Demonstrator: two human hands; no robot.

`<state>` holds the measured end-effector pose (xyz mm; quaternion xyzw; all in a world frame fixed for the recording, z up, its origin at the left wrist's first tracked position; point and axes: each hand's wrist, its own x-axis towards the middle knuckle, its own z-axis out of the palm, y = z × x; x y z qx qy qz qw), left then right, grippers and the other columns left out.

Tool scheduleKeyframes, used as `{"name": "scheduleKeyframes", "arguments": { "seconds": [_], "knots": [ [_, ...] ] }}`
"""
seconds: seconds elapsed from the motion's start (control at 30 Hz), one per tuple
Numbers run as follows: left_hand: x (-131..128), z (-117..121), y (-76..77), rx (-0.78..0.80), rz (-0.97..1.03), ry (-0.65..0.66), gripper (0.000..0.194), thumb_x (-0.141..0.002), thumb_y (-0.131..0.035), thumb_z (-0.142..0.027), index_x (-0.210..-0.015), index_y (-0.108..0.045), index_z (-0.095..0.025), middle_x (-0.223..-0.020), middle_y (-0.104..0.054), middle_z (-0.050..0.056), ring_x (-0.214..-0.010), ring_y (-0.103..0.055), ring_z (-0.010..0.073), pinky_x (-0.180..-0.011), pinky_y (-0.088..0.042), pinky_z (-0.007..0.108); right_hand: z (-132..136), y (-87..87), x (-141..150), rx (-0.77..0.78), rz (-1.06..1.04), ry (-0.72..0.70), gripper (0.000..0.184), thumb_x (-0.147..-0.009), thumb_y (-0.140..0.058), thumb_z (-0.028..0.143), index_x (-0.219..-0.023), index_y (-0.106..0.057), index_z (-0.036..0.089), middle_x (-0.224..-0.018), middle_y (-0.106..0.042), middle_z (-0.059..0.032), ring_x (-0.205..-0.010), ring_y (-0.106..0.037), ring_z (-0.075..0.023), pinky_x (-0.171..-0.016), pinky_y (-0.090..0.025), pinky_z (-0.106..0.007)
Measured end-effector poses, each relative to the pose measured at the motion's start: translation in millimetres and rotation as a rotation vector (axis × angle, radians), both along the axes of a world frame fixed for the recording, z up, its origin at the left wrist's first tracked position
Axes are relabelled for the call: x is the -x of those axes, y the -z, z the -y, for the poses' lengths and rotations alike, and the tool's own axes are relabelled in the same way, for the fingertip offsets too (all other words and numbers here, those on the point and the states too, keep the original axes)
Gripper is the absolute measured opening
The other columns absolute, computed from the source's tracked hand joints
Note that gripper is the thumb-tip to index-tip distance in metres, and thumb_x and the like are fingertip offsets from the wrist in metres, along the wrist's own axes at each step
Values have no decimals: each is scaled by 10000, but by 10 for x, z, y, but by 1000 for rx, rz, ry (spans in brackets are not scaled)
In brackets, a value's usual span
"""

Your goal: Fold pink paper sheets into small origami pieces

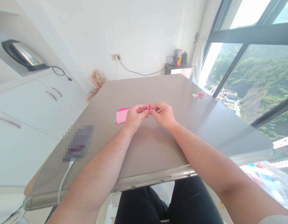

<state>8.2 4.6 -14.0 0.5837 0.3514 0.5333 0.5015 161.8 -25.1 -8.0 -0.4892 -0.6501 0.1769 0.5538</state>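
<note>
Between my two hands, above the middle of the table (144, 149), is a small piece of folded pink paper (148, 106). My left hand (135, 116) pinches it from the left with thumb and fingers. On its other side, my right hand (163, 115) grips it with closed fingertips. The fingers cover much of the paper, so its full shape is hidden. Just left of my left hand lies a stack of coloured paper (121, 116), light pink on top, with darker pink and green edges showing beneath.
A phone-like blurred device (78, 143) with a white cable (64, 179) lies at the left. A small pink folded paper piece (200, 94) sits near the far right edge. Behind the table stand a bottle (179, 58) and dried stalks (97, 81). Windows (256, 71) line the right.
</note>
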Motion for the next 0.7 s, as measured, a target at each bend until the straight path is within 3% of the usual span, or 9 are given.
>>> {"name": "scheduleKeyframes", "arguments": {
  "seconds": [0.3, 0.53, 0.7],
  "knots": [
    [-51, 54, -11, -96, -42, -68, 324, -695, -834, -353, -933, -725, -161, -988, -767, 101, -906, -716, 217, -835, -559, 372, -15, -35, -9, 123, -43, 25, 164, -796, -646, 376, -717, -701, 243, -822, -689, -9, -760, -617, -169, -709, -490, -323],
    [-71, 72, -16, -165, -167, -141, 253, -743, -776, -301, -966, -741, -187, -1012, -762, 89, -942, -711, 217, -905, -546, 385, -6, -64, 40, 153, -73, 111, 131, -754, -599, 300, -678, -675, 224, -676, -658, 6, -652, -576, -159, -658, -467, -314],
    [-99, 137, -51, -162, -141, -108, 262, -787, -729, -315, -1025, -754, -207, -1083, -754, 83, -1002, -702, 233, -895, -561, 383, 10, -88, 44, 172, -135, 110, 185, -758, -622, 350, -630, -650, 219, -631, -622, 12, -615, -541, -149, -614, -448, -301]
  ]
}}
